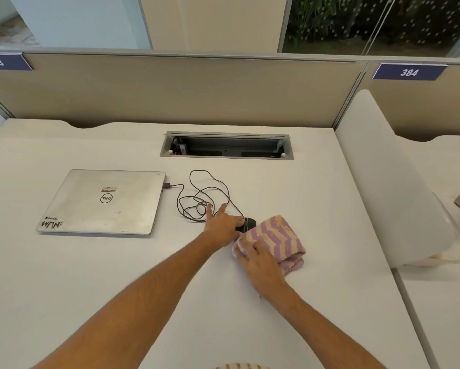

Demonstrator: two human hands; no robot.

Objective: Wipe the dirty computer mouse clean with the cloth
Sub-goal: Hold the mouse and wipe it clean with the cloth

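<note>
A black wired computer mouse [248, 224] lies on the white desk [90, 275], mostly covered. My left hand [220, 225] rests on its left side, thumb against it and two fingers stretched forward. A folded purple and cream striped cloth [276, 238] lies over the mouse's right and near side. My right hand [258, 259] presses down on the near corner of the cloth. The mouse's black cable [204, 193] lies in loose loops behind my left hand and runs to the laptop.
A closed silver laptop [103, 202] lies to the left, with the cable plugged into its right edge. An open cable tray [226, 145] is set into the desk further back. A beige partition [170, 89] stands behind, and a white divider [391, 182] borders the right.
</note>
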